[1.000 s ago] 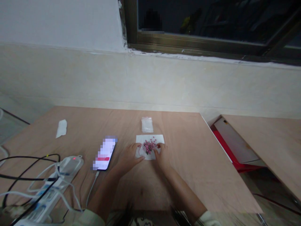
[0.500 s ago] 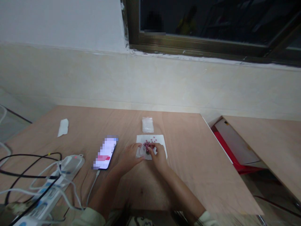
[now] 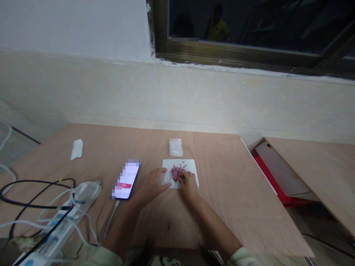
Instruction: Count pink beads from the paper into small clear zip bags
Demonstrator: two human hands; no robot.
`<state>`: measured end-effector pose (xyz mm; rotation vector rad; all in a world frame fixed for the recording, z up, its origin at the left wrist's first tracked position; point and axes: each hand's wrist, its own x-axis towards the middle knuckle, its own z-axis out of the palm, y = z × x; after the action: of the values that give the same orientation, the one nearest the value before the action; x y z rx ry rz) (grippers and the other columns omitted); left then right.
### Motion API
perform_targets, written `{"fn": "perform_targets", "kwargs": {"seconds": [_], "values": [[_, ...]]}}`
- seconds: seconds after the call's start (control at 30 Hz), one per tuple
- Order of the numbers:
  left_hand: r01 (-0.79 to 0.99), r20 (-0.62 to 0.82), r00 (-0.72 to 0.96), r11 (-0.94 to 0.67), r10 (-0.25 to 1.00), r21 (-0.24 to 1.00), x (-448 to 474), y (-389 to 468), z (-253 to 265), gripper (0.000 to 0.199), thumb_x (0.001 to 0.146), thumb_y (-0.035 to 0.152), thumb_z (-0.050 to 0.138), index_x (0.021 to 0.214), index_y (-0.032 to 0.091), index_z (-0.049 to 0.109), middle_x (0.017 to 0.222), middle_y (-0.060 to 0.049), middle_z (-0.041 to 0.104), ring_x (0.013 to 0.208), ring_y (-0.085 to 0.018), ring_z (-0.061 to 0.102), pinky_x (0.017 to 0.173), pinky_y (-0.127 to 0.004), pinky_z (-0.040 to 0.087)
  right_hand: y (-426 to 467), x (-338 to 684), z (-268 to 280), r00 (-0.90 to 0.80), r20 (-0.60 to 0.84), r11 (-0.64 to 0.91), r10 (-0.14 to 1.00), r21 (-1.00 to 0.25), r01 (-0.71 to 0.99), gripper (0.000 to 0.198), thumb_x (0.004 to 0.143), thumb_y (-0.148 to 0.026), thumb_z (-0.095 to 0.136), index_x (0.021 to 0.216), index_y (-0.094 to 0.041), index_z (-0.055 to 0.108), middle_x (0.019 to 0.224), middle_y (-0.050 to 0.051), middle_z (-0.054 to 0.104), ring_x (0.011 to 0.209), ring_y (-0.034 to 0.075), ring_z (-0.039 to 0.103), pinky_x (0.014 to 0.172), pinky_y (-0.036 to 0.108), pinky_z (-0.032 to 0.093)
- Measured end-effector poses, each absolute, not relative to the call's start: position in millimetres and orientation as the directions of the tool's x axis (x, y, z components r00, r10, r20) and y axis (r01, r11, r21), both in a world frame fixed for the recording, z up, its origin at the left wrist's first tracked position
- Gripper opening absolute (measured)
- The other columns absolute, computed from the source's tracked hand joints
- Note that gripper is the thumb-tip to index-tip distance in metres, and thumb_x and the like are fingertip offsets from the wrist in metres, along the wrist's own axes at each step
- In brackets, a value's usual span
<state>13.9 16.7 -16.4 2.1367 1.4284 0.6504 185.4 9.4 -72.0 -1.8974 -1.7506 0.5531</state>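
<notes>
A white paper sheet (image 3: 191,165) lies on the wooden table (image 3: 227,192) with a pile of small pink beads (image 3: 176,171) on it. My left hand (image 3: 152,183) rests at the sheet's left edge and holds a small clear bag (image 3: 166,177) between thumb and fingers. My right hand (image 3: 189,183) is at the near edge of the pile, its fingertips pinched together on the beads. The two hands are close together, with the bag just left of the pile.
A second clear bag (image 3: 175,147) lies just beyond the sheet. Left of my hands a phone (image 3: 126,179) lies lit, on a cable. A power strip (image 3: 59,225) with several cables sits at the near left. A crumpled tissue (image 3: 77,149) is at the far left. The table's right edge (image 3: 266,177) drops to a gap.
My right hand went from the sheet's right side to the bag's mouth, then back down onto the bead pile. My left hand has stayed on the bag.
</notes>
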Motion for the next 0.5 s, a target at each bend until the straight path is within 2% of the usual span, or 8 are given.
{"fn": "perform_targets", "kwargs": {"seconds": [0.13,0.37,0.5], "values": [[0.699,0.103,0.330,-0.316,0.938,0.642,15,16,-15,0.044,0.062,0.028,0.062,0.102,0.015,0.049,0.103,-0.010,0.057,0.098,-0.024,0.052,0.087,-0.041,0.040,11,186,-73,0.084,0.037,-0.045,0.996,-0.599,0.799,0.012,0.074,-0.017,0.050,0.080,-0.015,0.060,0.084,0.008,0.059,0.085,0.021,0.048,0.073,0.029,0.037],[0.696,0.102,0.341,-0.324,0.935,0.641,16,16,-11,0.044,0.062,0.027,0.062,0.102,0.015,0.049,0.104,-0.011,0.057,0.099,-0.025,0.052,0.087,-0.041,0.040,13,185,-80,0.100,0.152,0.017,0.983,-0.623,0.782,0.007,0.070,-0.015,0.053,0.070,-0.018,0.059,0.075,0.007,0.059,0.077,0.021,0.050,0.067,0.030,0.039],[0.701,0.098,0.342,-0.323,0.935,0.636,15,16,-11,0.044,0.063,0.027,0.061,0.103,0.014,0.048,0.105,-0.011,0.057,0.099,-0.025,0.052,0.088,-0.041,0.040,14,185,-82,0.132,0.159,0.004,0.978,-0.655,0.756,0.006,0.068,-0.014,0.054,0.068,-0.017,0.059,0.072,0.007,0.060,0.075,0.020,0.050,0.065,0.029,0.038]]}}
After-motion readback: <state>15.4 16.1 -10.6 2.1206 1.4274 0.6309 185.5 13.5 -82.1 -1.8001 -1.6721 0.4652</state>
